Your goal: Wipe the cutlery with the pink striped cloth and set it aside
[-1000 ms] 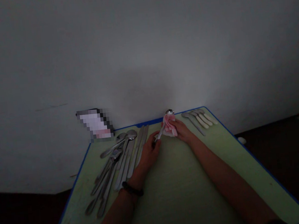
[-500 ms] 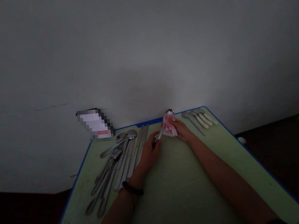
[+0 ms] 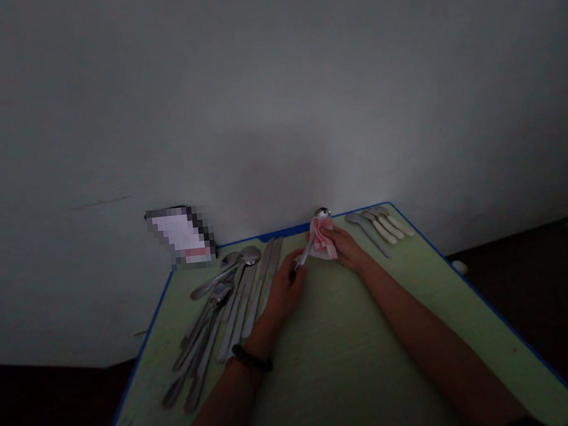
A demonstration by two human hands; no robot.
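Observation:
My left hand (image 3: 285, 288) is closed around the handle end of a metal spoon (image 3: 321, 213) near the far middle of the green table (image 3: 339, 368). The spoon's bowl sticks up just past a pink cloth (image 3: 321, 239). My right hand (image 3: 345, 247) grips that cloth, which is wrapped round the spoon's stem. A dark band sits on my left wrist (image 3: 250, 358).
Several metal knives and spoons (image 3: 223, 312) lie in a spread at the left of the table. A few white-handled spoons (image 3: 380, 225) lie at the far right corner. A blurred box (image 3: 180, 236) stands by the grey wall behind the blue table edge.

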